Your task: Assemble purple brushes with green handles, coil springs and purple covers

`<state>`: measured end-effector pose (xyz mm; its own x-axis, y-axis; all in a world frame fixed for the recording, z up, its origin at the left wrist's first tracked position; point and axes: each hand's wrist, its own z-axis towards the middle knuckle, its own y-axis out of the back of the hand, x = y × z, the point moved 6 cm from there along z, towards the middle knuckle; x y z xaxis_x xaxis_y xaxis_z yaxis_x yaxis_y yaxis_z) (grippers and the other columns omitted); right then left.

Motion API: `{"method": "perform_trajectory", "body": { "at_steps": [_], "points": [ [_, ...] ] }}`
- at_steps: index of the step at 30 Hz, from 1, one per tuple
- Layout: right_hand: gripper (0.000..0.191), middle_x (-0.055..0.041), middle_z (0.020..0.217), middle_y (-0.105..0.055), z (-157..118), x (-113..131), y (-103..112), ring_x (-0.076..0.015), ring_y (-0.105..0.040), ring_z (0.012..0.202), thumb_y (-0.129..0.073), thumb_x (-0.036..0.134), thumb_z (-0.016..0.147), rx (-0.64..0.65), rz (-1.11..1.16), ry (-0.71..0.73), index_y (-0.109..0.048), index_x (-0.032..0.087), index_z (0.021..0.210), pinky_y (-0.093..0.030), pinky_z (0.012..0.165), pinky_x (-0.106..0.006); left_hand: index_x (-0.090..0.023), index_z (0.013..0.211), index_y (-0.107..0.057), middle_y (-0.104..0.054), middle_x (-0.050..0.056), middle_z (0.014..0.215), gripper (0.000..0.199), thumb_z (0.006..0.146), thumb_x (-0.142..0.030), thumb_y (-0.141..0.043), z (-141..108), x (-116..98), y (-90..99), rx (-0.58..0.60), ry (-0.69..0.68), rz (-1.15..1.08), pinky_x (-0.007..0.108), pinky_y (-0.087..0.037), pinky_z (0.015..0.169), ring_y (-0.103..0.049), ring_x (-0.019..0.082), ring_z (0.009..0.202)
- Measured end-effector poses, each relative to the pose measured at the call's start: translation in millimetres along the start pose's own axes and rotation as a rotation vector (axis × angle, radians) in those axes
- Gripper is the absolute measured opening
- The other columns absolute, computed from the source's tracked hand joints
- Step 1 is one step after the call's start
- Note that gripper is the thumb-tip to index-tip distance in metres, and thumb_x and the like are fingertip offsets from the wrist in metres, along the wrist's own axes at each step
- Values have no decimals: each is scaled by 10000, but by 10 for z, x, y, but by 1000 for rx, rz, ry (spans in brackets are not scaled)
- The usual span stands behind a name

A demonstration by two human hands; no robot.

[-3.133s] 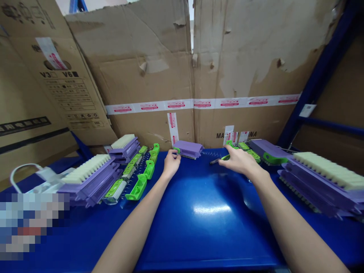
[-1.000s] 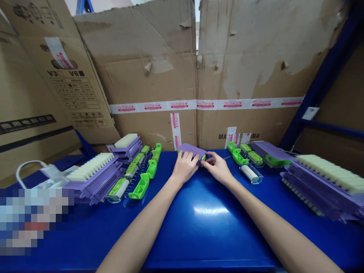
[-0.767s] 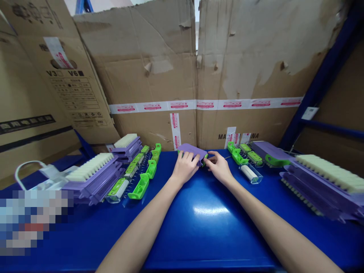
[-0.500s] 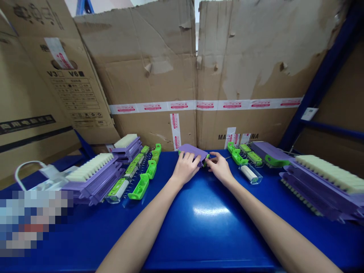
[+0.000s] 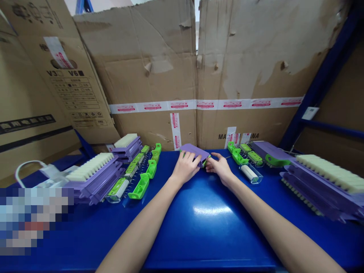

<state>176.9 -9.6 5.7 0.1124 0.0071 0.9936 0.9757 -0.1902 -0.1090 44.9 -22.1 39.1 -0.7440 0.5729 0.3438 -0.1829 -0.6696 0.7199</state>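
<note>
Fingers point(image 5: 187, 156) of the left hand point(image 5: 182, 168) are clamped over the near side of a purple case point(image 5: 194, 149), held toward the back of the desk point(image 5: 184, 227), near the cardboard point(image 5: 156, 83). A green cap point(image 5: 209, 156) at the case's right end is pinched by the right hand point(image 5: 221, 170). A clear box point(image 5: 251, 174) is seen to its right.
</note>
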Motion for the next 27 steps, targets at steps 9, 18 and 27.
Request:
{"method": "perform_trajectory", "body": {
  "at_steps": [9, 18, 27],
  "points": [
    [486, 60, 507, -532, 31, -13, 29, -92, -498, 395, -588, 233, 741, -35, 4, 55, -441, 107, 1186, -477, 421, -207, -167, 1151, -533, -597, 104, 1029, 390, 794, -306, -601, 13, -13, -4, -3, -7, 9, 421, -346, 918, -522, 255, 992],
    [529, 46, 574, -566, 101, -40, 57, -125, -579, 488, -575, 311, 722, -62, -184, 205, -464, 138, 1208, -512, 478, -240, -157, 1144, -540, -609, 112, 997, 382, 803, -316, -601, 18, -26, -8, 5, -9, 53, 429, -360, 898, -541, 252, 941],
    [485, 43, 556, -549, 88, 55, 90, -142, -537, 441, -517, 346, 731, -137, -316, 264, -505, 136, 1168, -467, 478, -264, -153, 1154, -537, -609, 106, 970, 409, 795, -332, -615, 46, -62, -10, 1, -18, 69, 436, -357, 907, -543, 251, 918]
  ]
}}
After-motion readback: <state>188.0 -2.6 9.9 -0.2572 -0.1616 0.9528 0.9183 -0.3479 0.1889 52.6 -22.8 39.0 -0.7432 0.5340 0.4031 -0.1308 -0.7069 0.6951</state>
